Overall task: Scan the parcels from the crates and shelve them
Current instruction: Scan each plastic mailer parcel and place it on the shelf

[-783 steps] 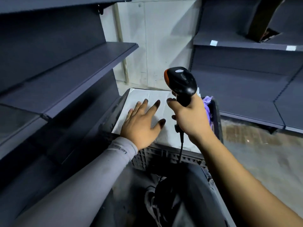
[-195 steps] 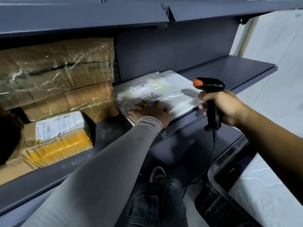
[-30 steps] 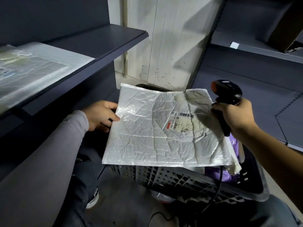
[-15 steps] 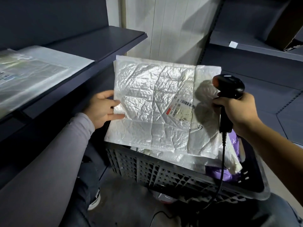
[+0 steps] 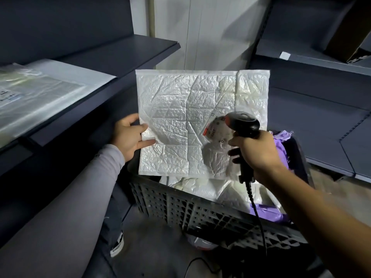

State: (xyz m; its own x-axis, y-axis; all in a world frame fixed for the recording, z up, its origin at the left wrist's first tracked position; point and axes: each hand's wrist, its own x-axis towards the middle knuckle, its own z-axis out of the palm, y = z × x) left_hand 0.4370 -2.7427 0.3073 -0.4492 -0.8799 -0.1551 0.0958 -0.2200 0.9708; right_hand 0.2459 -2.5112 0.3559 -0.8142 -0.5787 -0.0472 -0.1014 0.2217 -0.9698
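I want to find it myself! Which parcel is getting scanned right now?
Look at the dark grey crate on the floor. Just above it, the left hand holds up a white bubble mailer. Unlike the purple bags in the crate, it is crinkly white, with the scanner pointing at its label.

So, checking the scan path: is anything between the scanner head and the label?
Nothing in the head view: scanner points straight at the label on the mailer.

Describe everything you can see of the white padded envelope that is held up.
The white padded envelope is a crinkled, glossy bubble mailer, held nearly upright above the grey crate. The left hand pinches its left edge. A shipping label is partly hidden by the barcode scanner, which the right hand aims at it.
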